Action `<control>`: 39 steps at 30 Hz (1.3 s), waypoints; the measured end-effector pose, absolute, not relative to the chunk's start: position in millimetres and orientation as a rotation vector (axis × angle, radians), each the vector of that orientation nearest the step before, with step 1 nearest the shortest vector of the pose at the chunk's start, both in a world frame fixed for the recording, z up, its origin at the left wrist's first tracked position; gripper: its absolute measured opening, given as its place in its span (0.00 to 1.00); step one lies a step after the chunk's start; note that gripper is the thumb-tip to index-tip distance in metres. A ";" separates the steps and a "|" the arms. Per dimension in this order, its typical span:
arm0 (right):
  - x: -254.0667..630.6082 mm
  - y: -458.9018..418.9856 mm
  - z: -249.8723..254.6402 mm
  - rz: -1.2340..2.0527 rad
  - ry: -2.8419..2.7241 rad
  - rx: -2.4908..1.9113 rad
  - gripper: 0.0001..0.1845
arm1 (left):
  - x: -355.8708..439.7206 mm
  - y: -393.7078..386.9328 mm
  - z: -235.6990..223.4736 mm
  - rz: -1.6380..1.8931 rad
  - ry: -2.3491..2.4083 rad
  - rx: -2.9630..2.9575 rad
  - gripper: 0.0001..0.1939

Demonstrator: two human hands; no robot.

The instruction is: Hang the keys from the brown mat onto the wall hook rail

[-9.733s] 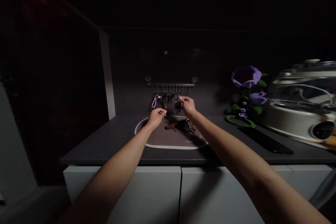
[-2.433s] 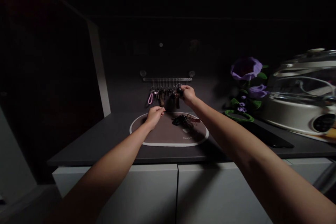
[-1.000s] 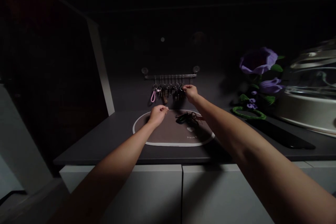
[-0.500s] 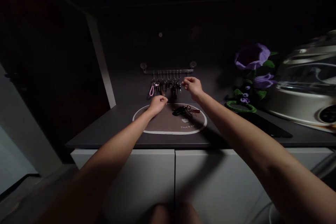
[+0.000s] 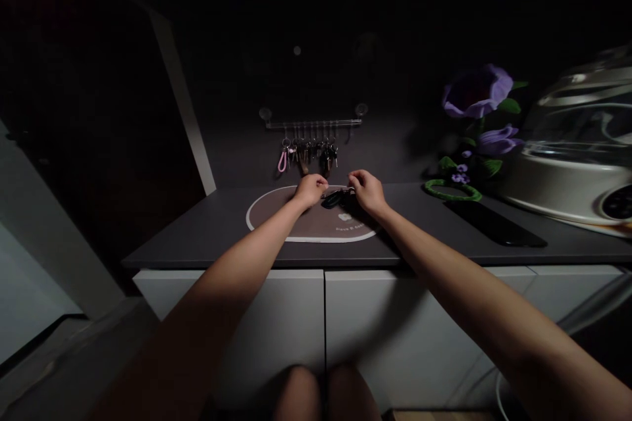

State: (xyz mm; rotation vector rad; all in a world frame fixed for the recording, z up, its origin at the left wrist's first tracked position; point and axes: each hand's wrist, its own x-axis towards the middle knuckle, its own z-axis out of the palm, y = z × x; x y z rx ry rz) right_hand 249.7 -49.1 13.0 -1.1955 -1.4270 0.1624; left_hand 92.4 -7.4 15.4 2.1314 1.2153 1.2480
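My left hand (image 5: 311,189) is over the brown mat (image 5: 301,227) with its fingers pinched together. Whether anything is between them is hidden. Facing it across a small gap, my right hand (image 5: 368,191) is low over the mat, its thumb and forefinger bent and slightly apart. Between both hands lies a dark bunch of keys (image 5: 334,199), partly covered by my right hand. On the back wall, a clear hook rail (image 5: 313,123) carries several hanging keys (image 5: 328,156), and a pink loop strap (image 5: 282,161) hangs at its left end.
Purple felt flowers (image 5: 478,95) with a green ring base (image 5: 451,191) stand on the right. A black flat slab (image 5: 494,222) lies on the dark counter (image 5: 197,230), near a cream appliance with a clear cover (image 5: 557,177). White cabinet doors (image 5: 276,322) are below.
Keys held at the rail by my right hand earlier now hang there. My right hand has come down to the bunch on the mat. My left hand stays pinched, nearer the bunch.
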 end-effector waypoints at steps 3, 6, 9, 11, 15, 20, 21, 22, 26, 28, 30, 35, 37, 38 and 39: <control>255.9 -47.4 16.3 0.159 -1.443 -1.212 0.03 | 93.9 -6.6 5.3 1.227 1.182 2.199 0.06; 259.8 -44.5 19.1 0.145 -1.454 -1.244 0.03 | 92.6 -9.2 -2.5 1.142 1.121 2.371 0.08; 261.4 -42.7 18.9 0.110 -1.486 -1.296 0.03 | 91.4 -11.9 -6.5 1.104 1.100 2.552 0.12; 261.8 -42.3 17.4 0.080 -1.512 -1.335 0.04 | 91.4 -13.3 -7.8 1.095 1.136 2.612 0.16; 262.9 -42.2 14.0 -0.014 -1.585 -1.449 0.06 | 91.5 -15.7 -8.1 0.999 1.177 2.660 0.17; 263.6 -43.7 11.4 -0.103 -1.660 -1.545 0.11 | 89.2 -19.4 -5.4 0.959 1.169 2.643 0.14; 263.4 -44.3 11.0 -0.112 -1.672 -1.553 0.11 | 88.6 -19.8 -4.7 0.977 1.167 2.616 0.13; 263.1 -44.8 10.6 -0.118 -1.681 -1.556 0.12 | 88.0 -19.9 -4.0 1.003 1.164 2.580 0.13; 261.6 -45.7 8.8 -0.134 -1.713 -1.550 0.13 | 86.6 -17.3 -2.1 1.126 1.116 2.427 0.14; 261.4 -45.3 7.9 -0.156 -1.731 -1.537 0.13 | 86.7 -15.0 -1.9 1.155 1.096 2.380 0.15; 261.3 -44.8 7.2 -0.171 -1.749 -1.517 0.13 | 87.2 -12.5 -2.0 1.178 1.094 2.333 0.15; 259.6 -45.4 7.9 -0.140 -1.773 -1.456 0.13 | 88.4 -6.9 -1.6 1.311 1.050 2.109 0.12; 258.8 -45.7 8.8 -0.110 -1.758 -1.426 0.12 | 88.8 -5.4 -0.7 1.363 1.006 2.003 0.11; 258.7 -45.6 9.1 -0.093 -1.746 -1.409 0.11 | 88.9 -4.9 -0.2 1.390 0.985 1.946 0.10; 258.7 -45.1 9.3 -0.071 -1.730 -1.392 0.11 | 89.0 -4.7 0.5 1.417 0.962 1.888 0.09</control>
